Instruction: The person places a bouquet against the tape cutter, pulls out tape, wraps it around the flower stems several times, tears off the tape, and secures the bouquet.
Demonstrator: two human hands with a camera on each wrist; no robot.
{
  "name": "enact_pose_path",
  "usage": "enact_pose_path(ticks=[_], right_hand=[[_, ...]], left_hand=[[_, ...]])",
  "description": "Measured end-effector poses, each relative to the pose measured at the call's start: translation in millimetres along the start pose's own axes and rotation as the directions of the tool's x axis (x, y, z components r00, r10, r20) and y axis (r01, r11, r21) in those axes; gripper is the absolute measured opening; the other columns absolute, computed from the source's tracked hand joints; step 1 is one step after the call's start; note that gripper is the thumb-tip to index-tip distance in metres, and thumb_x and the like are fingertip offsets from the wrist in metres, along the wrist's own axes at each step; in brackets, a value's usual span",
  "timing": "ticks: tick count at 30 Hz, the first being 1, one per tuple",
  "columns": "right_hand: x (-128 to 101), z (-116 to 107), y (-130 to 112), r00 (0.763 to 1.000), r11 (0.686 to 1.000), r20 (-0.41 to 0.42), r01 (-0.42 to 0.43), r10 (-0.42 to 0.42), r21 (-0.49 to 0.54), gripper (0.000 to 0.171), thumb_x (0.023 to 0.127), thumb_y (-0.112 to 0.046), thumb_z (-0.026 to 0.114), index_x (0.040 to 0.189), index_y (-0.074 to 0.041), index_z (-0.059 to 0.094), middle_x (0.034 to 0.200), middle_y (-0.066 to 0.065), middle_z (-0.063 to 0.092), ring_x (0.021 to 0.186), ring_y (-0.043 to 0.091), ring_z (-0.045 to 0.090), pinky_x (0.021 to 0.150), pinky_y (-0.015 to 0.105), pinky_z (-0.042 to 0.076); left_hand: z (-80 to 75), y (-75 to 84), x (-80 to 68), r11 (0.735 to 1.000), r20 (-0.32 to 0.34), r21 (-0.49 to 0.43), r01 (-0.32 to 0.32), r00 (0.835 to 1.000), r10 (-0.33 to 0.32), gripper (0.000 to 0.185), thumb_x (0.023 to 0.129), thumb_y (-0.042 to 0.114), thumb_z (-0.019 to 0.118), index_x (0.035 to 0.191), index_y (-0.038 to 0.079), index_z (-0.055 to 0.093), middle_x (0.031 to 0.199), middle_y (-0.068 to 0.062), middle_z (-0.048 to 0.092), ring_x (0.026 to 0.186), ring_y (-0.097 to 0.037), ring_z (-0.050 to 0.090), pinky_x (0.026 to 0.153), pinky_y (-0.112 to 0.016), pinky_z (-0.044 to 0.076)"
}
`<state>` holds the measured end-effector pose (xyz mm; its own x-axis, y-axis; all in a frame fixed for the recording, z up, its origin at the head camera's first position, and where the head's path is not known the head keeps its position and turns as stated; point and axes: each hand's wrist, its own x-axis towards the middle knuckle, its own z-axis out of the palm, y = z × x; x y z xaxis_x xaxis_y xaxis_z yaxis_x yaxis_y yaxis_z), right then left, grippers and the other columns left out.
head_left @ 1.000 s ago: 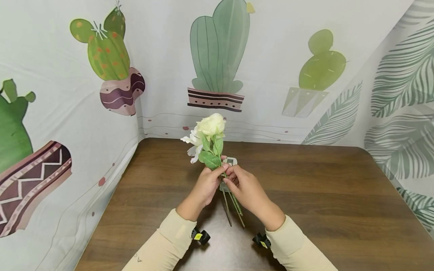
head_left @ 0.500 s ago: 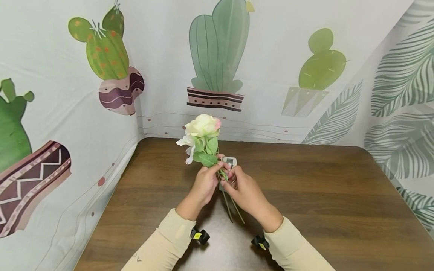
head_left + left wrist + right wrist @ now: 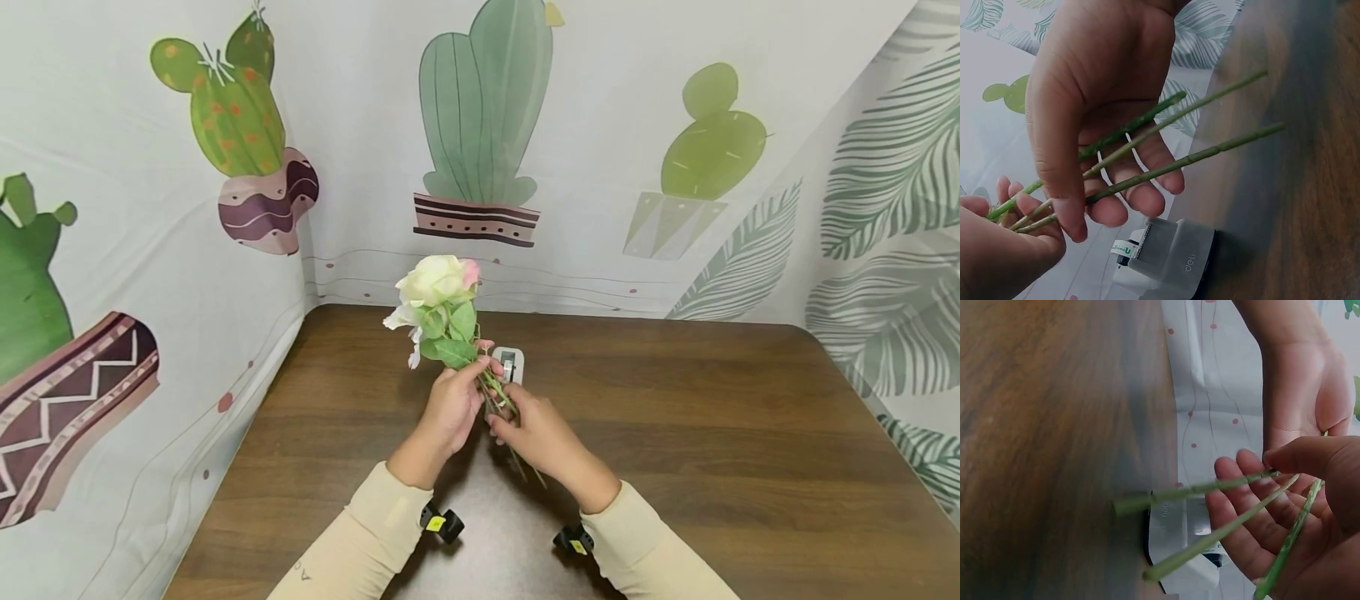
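Observation:
My left hand (image 3: pixel 452 408) grips a small bunch of artificial flowers by the upper stems. A cream rose (image 3: pixel 431 281) tops the bunch, with a white flower (image 3: pixel 403 317) at its left and a pink bloom (image 3: pixel 471 272) partly hidden behind. Green leaves (image 3: pixel 455 352) hang over the left fingers. Lower down, my right hand (image 3: pixel 549 437) holds the stems (image 3: pixel 1191 159) between thumb and fingers. Three stem ends stick out past it, slightly spread, in the left wrist view. The left hand (image 3: pixel 1300 394) shows behind them in the right wrist view.
A grey tape dispenser (image 3: pixel 1172 256) marked "deli" stands on the brown wooden table (image 3: pixel 712 417), just beyond the hands. Behind the table hangs a white cloth (image 3: pixel 360 167) printed with cacti and leaves. Black wrist cameras (image 3: pixel 444 523) sit under both cuffs.
The flower heads have swung left and slightly down, and the pink bloom has come into sight. My right hand has shifted a little down and toward me, with less stem showing below it.

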<state>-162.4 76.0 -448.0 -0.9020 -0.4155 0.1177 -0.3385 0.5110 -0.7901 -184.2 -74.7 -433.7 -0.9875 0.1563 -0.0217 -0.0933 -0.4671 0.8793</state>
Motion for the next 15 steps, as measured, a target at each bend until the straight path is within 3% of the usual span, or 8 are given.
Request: enact_pose_path(ticks=[6, 15], right_hand=[[1.2, 1.6, 1.4, 1.0, 1.0, 0.018, 0.003, -0.003, -0.003, 0.007, 0.099, -0.01, 0.058, 0.104, -0.007, 0.062, 0.068, -0.001, 0.064, 0.06, 0.015, 0.066, 0.052, 0.023, 0.052], [0.6, -0.1, 2.6, 1.0, 1.0, 0.025, 0.011, -0.011, -0.002, 0.011, 0.104, -0.013, 0.053, 0.102, -0.007, 0.061, 0.077, 0.013, 0.067, 0.054, 0.006, 0.055, 0.051, 0.024, 0.05]], left_hand=[[-0.3, -0.3, 0.2, 0.999, -0.006, 0.036, -0.011, 1.0, 0.011, 0.028, 0.105, 0.011, 0.044, 0.132, 0.004, 0.047, 0.084, 0.003, 0.063, 0.087, -0.014, 0.06, 0.089, -0.03, 0.043], [-0.8, -0.2, 0.7, 0.999, -0.017, 0.035, -0.024, 1.0, 0.025, 0.028, 0.106, 0.01, 0.042, 0.133, 0.005, 0.047, 0.082, 0.003, 0.06, 0.084, -0.014, 0.058, 0.086, -0.03, 0.044]])
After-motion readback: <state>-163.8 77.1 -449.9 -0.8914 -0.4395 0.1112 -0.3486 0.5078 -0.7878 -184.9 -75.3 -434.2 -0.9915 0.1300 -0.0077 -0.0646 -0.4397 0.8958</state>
